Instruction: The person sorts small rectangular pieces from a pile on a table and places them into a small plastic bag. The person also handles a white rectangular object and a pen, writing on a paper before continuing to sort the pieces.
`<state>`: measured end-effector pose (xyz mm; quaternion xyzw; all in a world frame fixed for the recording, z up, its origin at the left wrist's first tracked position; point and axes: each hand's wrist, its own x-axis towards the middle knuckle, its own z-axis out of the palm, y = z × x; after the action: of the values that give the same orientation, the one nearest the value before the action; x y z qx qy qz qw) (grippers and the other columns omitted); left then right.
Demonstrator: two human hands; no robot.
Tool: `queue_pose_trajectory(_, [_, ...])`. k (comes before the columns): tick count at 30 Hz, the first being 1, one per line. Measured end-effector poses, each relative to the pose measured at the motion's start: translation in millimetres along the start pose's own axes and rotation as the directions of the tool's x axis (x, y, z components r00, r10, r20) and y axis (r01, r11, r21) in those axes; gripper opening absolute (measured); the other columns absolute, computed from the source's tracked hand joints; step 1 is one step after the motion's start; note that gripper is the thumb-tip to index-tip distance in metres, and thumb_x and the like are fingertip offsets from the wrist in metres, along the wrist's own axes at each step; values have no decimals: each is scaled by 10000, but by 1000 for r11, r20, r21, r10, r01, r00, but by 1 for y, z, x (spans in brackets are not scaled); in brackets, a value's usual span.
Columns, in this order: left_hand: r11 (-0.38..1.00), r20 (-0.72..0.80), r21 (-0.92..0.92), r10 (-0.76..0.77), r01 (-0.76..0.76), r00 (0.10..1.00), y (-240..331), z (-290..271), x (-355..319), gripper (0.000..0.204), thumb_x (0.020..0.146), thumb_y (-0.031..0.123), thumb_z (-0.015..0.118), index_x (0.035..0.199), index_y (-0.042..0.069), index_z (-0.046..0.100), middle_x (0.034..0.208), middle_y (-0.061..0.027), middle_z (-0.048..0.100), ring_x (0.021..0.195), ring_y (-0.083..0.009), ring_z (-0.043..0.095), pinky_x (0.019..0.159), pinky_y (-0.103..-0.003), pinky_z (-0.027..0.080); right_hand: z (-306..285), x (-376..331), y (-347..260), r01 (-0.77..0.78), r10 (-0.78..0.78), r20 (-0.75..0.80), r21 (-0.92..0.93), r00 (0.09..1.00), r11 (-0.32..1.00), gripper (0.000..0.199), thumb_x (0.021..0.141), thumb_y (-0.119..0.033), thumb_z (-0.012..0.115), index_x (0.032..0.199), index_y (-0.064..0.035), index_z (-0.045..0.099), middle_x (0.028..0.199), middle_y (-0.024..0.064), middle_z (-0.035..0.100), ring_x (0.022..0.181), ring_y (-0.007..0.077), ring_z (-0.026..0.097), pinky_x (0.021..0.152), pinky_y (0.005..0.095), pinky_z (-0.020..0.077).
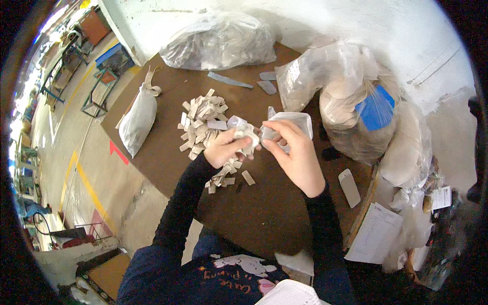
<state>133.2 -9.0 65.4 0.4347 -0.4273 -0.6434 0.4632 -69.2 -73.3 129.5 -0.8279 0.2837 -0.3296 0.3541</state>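
Observation:
My left hand [223, 150] is closed around a whitish, crumpled-looking bunch [247, 136], which may be small pale pieces or thin plastic. Close on its right, my right hand [292, 152] has thumb and fingers curled together at the rim of a small translucent plastic bag [301, 123]. Part of that bag is hidden behind the fingers. Beside and beyond my left hand lies a loose pile of small flat beige pieces [206, 113]. More of them [219, 179] are scattered nearer to me, below the left hand.
On the brown table [254, 213] stand a tied white bag [139, 119] at left and a large clear bag [218, 43] by the wall. Filled bags [351, 109] crowd the right side. A flat pale tag [349, 187] and printed sheets [374, 234] lie at right.

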Motion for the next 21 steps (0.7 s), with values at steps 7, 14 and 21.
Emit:
queue_pose_trajectory(7, [969, 216, 227, 47, -97, 975, 3, 14, 39, 313, 998, 216, 548, 1262, 51, 526, 952, -33, 650, 724, -101, 641, 522, -211, 460, -2, 5, 18, -29, 35, -79, 74, 996, 997, 124, 870, -40, 687, 984, 8, 677, 918, 69, 670, 704, 108, 632, 622, 244, 493])
queue_pose_trajectory(14, [997, 118, 56, 47, -54, 992, -19, 10, 38, 353, 1005, 228, 535, 1283, 10, 515, 988, -25, 668, 716, -95, 646, 516, -202, 445, -11, 10, 33, -241, 257, -56, 200, 965, 950, 94, 900, -37, 656, 953, 33, 691, 799, 32, 687, 695, 67, 618, 625, 213, 486])
queue_pose_trajectory(21, [998, 117, -9, 64, -64, 991, -17, 6, 36, 364, 1008, 225, 530, 1312, 26, 496, 1009, -28, 674, 700, -101, 634, 527, -202, 428, -18, 12, 40, -27, 19, -140, -50, 990, 998, 112, 851, -16, 655, 952, -2, 701, 915, 119, 703, 754, 214, 684, 658, 295, 524])
